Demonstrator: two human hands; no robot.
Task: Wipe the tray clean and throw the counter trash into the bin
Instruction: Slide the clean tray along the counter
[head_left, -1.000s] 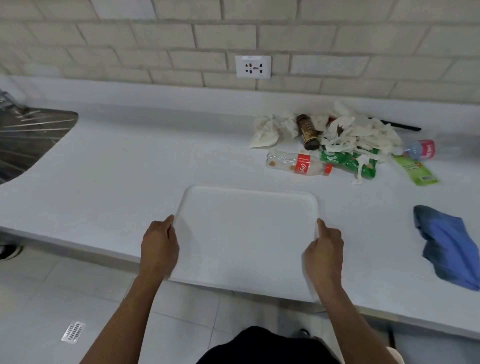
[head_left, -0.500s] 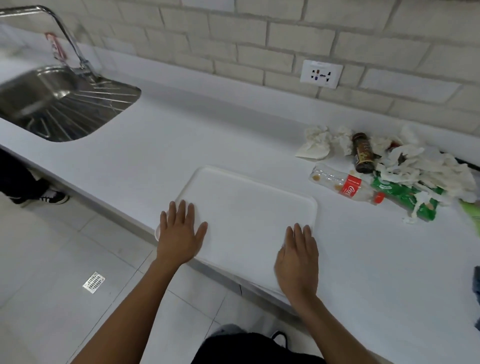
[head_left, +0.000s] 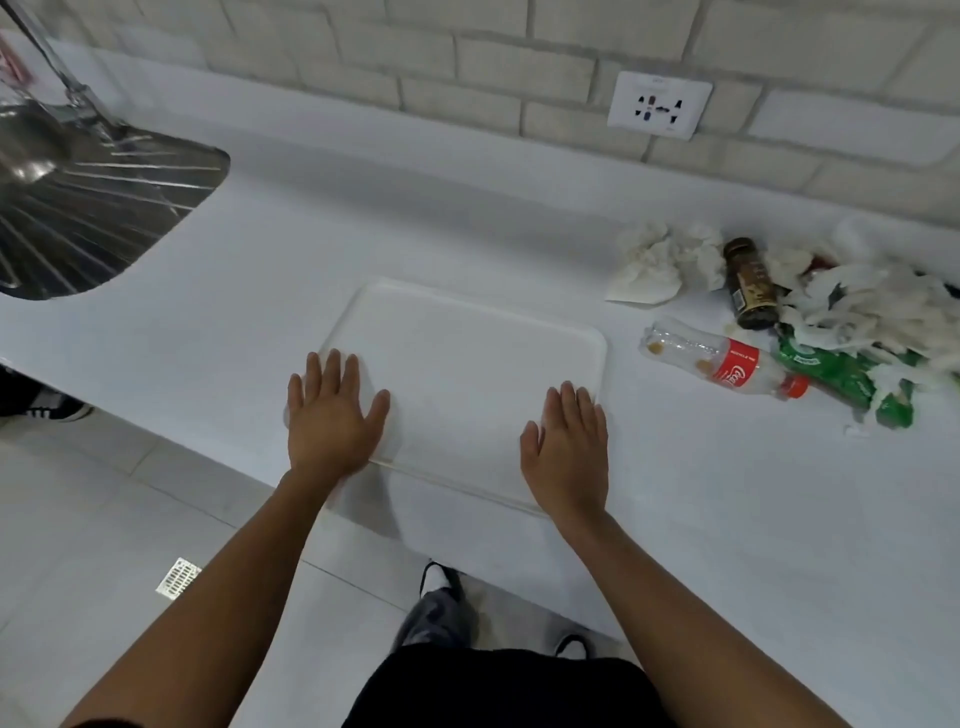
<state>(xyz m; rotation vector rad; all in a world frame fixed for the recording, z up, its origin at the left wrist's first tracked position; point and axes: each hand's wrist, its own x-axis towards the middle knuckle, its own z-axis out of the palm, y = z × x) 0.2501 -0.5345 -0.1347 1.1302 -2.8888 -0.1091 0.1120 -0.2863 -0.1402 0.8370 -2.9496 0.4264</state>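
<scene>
Fingers (head_left: 332, 374) spread flat: your left hand (head_left: 332, 421) and right hand (head_left: 569, 441) press the white rectangular plastic tray (head_left: 467, 353) on the white surface (head_left: 363, 228); trash pile (head_left: 831, 312) far right.

You have a single view, worn on your head, looking forward and steeply down from close above the near edge of the bench (head_left: 311, 249). It faces the brick wall (head_left: 519, 62) at the far side, with the socket (head_left: 660, 110) right of centre. The wide lens bends the edges: the sink (head_left: 78, 208) sits at far left, the trash pile (head_left: 831, 322) at right. Your forearms enter from the bottom, and the floor (head_left: 104, 519) and your shoes show below the bench edge.
</scene>
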